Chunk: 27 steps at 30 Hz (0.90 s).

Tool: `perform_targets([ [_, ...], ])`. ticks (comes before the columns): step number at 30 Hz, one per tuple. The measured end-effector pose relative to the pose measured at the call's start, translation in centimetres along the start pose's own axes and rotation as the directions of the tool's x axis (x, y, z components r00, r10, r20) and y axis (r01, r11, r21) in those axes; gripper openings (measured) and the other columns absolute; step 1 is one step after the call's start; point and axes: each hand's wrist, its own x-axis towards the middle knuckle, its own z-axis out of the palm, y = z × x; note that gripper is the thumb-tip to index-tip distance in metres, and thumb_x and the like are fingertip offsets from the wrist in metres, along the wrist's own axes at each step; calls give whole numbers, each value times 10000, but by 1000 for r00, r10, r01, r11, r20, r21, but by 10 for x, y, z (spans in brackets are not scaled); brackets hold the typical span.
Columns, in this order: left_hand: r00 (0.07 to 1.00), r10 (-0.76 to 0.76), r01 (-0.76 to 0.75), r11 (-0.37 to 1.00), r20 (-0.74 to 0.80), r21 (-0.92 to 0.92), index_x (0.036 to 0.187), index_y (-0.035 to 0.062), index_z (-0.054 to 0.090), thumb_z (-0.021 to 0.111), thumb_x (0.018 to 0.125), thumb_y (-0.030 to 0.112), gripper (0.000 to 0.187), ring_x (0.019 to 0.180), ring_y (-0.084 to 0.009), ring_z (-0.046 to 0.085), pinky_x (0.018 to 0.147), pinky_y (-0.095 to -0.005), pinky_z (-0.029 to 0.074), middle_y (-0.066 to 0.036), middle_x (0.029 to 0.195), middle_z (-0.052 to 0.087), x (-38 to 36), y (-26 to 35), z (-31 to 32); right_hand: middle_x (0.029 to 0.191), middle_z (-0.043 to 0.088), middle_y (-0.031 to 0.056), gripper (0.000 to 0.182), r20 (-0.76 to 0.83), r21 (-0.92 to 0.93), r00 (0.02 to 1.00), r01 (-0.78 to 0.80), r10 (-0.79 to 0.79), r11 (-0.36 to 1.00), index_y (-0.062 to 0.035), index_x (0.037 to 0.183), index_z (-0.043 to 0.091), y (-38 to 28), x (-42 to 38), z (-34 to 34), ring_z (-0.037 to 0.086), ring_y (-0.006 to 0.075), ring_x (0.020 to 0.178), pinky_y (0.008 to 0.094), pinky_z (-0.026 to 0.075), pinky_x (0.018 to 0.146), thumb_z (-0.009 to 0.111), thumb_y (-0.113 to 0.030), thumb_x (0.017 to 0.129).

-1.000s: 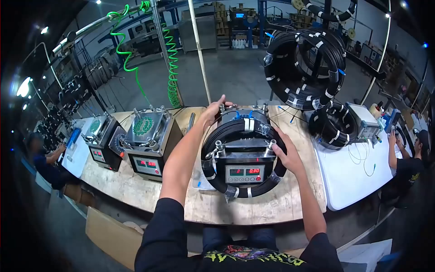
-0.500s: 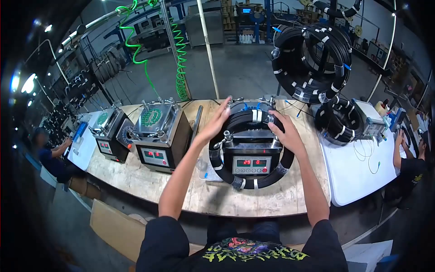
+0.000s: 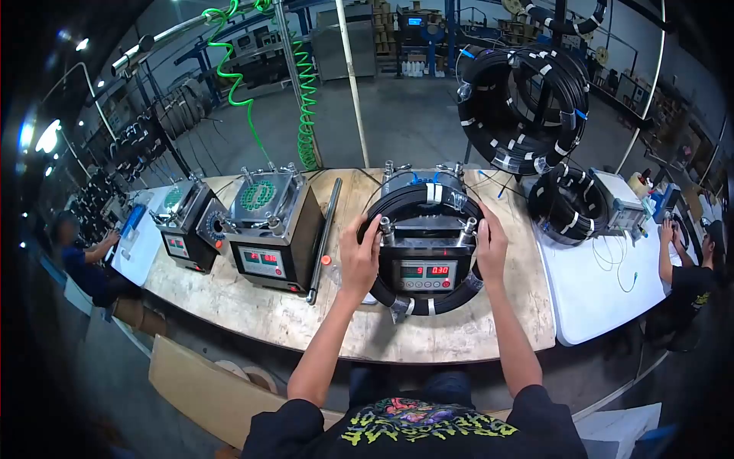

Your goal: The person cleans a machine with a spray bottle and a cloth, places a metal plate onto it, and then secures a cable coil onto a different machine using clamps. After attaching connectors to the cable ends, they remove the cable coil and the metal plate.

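A black cable coil [image 3: 417, 304] with white tape bands hangs around the front of a metal machine [image 3: 425, 243], whose red digits glow inside the ring. My left hand [image 3: 359, 256] grips the coil's left side, fingers curled near the machine's left front knob. On the opposite side, my right hand [image 3: 491, 246] holds the coil beside the right front knob. The coil's upper part lies over the machine's top, and a clear wrap hangs at its lower edge.
Two similar machines [image 3: 277, 222] [image 3: 183, 229] stand left on the wooden bench [image 3: 321, 329], beside a metal bar [image 3: 325, 241]. More coils [image 3: 524, 145] hang at the right, above a white table [image 3: 604, 298]. One person [image 3: 84, 264] is far left, another [image 3: 692, 287] far right.
Both hands have moved from the coil's top down to its sides. The coil has shifted slightly, and the displays on the middle and left machines show different digits.
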Motion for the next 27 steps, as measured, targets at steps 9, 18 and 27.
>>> perform_targets([
  [9,1000,-15,15,999,16,-37,1216,74,650,594,1028,99,198,713,-350,624,639,-455,466,-164,805,627,-2,-15,-2,1498,525,198,645,-98,-116,986,-143,132,983,-76,1603,364,19,-75,3,538,369,1323,409,413,1125,606,-140,1008],
  [18,996,3,-2,1000,92,-5,1042,69,617,642,1031,252,185,686,-356,677,568,-453,502,-146,809,677,7,-10,-18,1385,564,199,500,-109,1,985,-135,134,991,4,1459,470,21,-67,-5,544,316,1288,397,392,1125,612,-167,1011],
  [27,939,-279,310,941,202,-138,1140,34,529,509,1095,203,175,682,-444,661,578,-521,469,-225,749,666,6,6,-13,1227,570,174,438,-108,80,981,-153,162,985,16,1320,501,19,-36,-6,554,283,1142,384,418,1044,596,-312,1045],
])
